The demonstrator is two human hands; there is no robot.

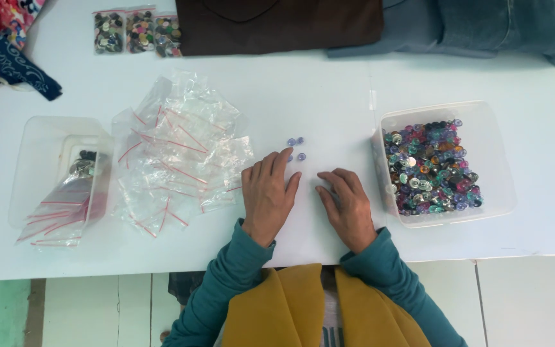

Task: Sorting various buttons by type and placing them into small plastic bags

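The left hand point(266, 196) is lying flat on the white table point(329, 83), fingers loosely together and holding nothing. Its fingertips are almost touching a little group of pale purple buttons point(295, 147) sitting just past them. They are off by themselves, likely picked out as one colour. The right hand point(347, 205) is lying flat too, fingers a bit curled and empty, just beside the left hand.

Out past the right hand a clear tub point(502, 193) is holding a heap of mixed buttons point(428, 167), close enough to reach. On the far side of the left hand a pile of small clear bags with red strips point(178, 151) is spreading out, handy for that hand. Further that way another clear tub point(33, 167) is holding more bags and a few dark buttons point(85, 160).

Far ahead of the hands three filled bags point(137, 32) are lying next to folded cloth point(277, 26).

The small buttons are too tiny to count for sure. The cloth is cut off at the top edge. What is under the palms is hidden.
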